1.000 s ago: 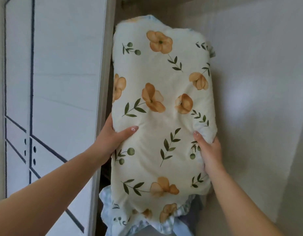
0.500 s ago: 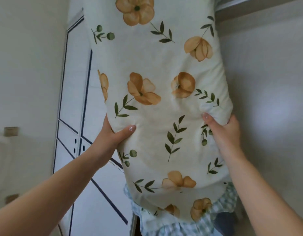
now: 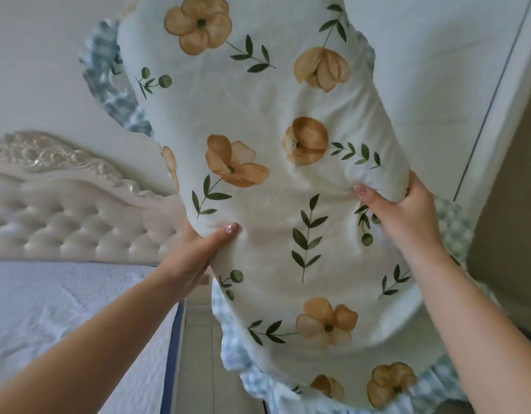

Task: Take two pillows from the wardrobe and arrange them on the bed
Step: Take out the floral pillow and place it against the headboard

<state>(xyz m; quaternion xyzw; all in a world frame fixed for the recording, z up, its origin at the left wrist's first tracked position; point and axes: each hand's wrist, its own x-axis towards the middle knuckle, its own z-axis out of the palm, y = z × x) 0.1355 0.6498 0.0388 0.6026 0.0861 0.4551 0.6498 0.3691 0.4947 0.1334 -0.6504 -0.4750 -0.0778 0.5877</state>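
Two bare forearms reach up from 7 and 5 o'clock; the left hand and right hand each have a closed grip on a side of a floral pillow held upright in the air. Beyond, at 9 o'clock, lies the bed with its tufted headboard. Best to keep both edges pinched evenly and lower it flat near the headboard.

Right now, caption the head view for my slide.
Both hands, left hand and right hand, carry a floral pillow toward the bed with its tufted headboard.
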